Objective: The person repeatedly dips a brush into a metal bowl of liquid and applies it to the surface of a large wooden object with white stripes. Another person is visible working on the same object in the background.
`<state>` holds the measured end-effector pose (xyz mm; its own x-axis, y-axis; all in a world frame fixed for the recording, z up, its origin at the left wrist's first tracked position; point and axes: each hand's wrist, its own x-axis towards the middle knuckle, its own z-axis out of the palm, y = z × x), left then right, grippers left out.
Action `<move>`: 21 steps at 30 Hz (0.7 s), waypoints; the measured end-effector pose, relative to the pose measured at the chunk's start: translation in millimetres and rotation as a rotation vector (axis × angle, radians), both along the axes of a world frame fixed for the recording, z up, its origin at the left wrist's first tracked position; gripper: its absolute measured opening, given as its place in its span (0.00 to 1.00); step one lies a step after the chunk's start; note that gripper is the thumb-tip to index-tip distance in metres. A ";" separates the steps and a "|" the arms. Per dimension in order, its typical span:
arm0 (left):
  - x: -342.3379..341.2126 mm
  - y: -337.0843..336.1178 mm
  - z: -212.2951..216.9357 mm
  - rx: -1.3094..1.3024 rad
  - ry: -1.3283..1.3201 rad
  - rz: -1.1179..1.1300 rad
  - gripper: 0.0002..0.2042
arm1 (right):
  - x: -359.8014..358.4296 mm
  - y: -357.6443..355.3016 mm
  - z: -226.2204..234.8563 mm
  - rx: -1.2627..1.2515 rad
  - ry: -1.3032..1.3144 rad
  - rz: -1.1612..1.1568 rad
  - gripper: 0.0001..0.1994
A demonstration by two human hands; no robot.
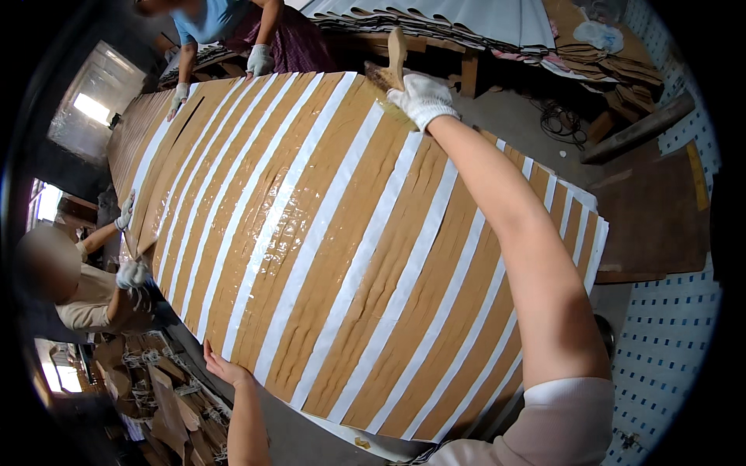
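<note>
My right hand (423,97), in a white knit glove, is closed around a brush (396,58) with a pale wooden handle. The dark bristles of the brush are at the far edge of a wide spread of overlapping brown paper sheets (330,256) with white strips between them. A wet-looking shine covers the left middle of the spread. At the near left edge of the sheets is my bare left hand (225,366), its fingers stretched out against the edge. It holds nothing that I can see.
Across the far left, a person's gloved hand (260,60) rests by the sheets. Another person's gloved hands (132,273) are at the left edge. More stacked sheets (466,19) lie on a table behind. Cardboard pieces (167,396) are piled at lower left; a cable (563,124) lies on the floor.
</note>
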<state>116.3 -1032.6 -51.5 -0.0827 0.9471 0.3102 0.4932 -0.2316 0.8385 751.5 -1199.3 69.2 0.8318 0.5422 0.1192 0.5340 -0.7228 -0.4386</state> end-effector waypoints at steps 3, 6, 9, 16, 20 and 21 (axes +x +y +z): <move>0.8 2.5 1.9 -0.019 -0.068 -0.036 0.20 | 0.6 -0.2 1.7 0.081 0.079 -0.021 0.21; -6.7 1.3 3.6 -0.012 -0.056 -0.007 0.20 | -42.1 1.6 -14.7 0.175 0.079 0.131 0.25; 5.9 -2.0 6.4 -0.052 -0.111 -0.046 0.20 | -15.7 -24.1 -46.9 0.133 -0.035 0.008 0.26; 4.5 -5.4 8.1 -0.051 -0.133 -0.040 0.19 | -4.7 -52.8 -14.4 0.206 0.062 -0.011 0.27; 0.3 -2.0 10.0 -0.134 -0.227 -0.073 0.18 | -26.1 -47.4 -55.6 0.231 0.032 -0.045 0.28; -1.3 -0.8 10.9 -0.161 -0.276 -0.088 0.18 | -20.4 -55.4 -49.5 0.269 0.013 -0.072 0.28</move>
<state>115.0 -1033.3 -40.5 -0.0581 0.9894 0.1335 0.2265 -0.1171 0.9669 731.1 -1254.7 19.7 0.8696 0.4316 0.2397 0.4782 -0.6155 -0.6265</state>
